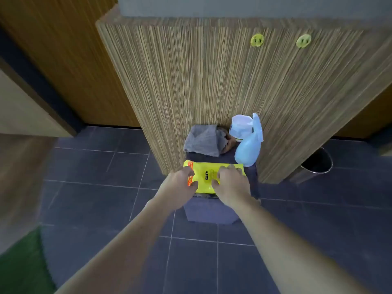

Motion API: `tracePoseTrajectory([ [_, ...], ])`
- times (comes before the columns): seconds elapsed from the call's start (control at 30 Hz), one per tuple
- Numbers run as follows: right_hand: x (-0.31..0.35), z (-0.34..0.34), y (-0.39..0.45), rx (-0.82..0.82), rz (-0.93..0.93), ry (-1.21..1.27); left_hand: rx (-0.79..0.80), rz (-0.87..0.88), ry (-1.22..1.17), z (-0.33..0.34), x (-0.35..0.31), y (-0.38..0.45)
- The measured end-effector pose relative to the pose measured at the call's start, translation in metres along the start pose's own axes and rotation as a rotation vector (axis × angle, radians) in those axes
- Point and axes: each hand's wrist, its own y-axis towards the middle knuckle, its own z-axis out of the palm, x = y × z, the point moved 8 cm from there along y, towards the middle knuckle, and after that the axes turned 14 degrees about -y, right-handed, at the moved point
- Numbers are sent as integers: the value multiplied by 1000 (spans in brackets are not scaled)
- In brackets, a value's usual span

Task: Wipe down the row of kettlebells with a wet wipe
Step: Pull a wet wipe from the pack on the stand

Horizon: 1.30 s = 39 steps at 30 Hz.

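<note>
Fingers of the left hand (pixel 184 183) and right hand (pixel 230 183) pinch the yellow wipe pack (pixel 206 177); steady it, peel gently.

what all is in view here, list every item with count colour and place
wet wipe pack: one, yellow with an orange strip, on the front of the stool top
stool: one, dark blue-grey, against the striped panel
cloth: one, grey, crumpled at the back left of the stool top
spray bottle: one, pale blue, at the back right of the stool top
white container: one, behind the spray bottle
round knobs: two, yellow-green, high on the striped panel
metal bin: one, silver, on the floor to the right
left hand: on the pack's left end
right hand: on the pack's right part
</note>
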Motion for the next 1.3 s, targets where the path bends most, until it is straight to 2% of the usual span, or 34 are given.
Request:
tracePoseTrajectory([
  [0.13, 12, 26, 30, -39, 77, 95, -16, 30, 38, 18, 24, 25],
  [0.27, 28, 53, 47, -7, 143, 4, -37, 63, 38, 39, 40, 35],
  [0.37, 33, 59, 52, -81, 198, -25, -6, 110, 27, 57, 48, 37],
  [0.5, 31, 61, 53, -128, 172, -19, -2, 143, 60, 69, 47, 37],
  [0.57, 25, 59, 54, -99, 133, 57, -23, 140, 67, 71, 46, 37],
  [0.7, -4, 52, 59, -148, 77, 347, -76, 115, 89, 72, 44, 39],
  [0.87, -43, 60, 54, -59, 152, 701, -148, 109, 158, 68, 34, 45],
  [0.97, -59, 74, 55, 1, 288, 959, -161, 135, 182, 70, 25, 54],
  [1.07, -73, 100, 57, 92, 496, 1431, -147, 149, 188, 75, 20, 62],
  [1.13, -72, 108, 56, 147, 548, 1663, -150, 179, 183, 77, 15, 64],
  [1.3, -70, 109, 55, 179, 558, 1799, -164, 262, 215, 85, 4, 68],
])
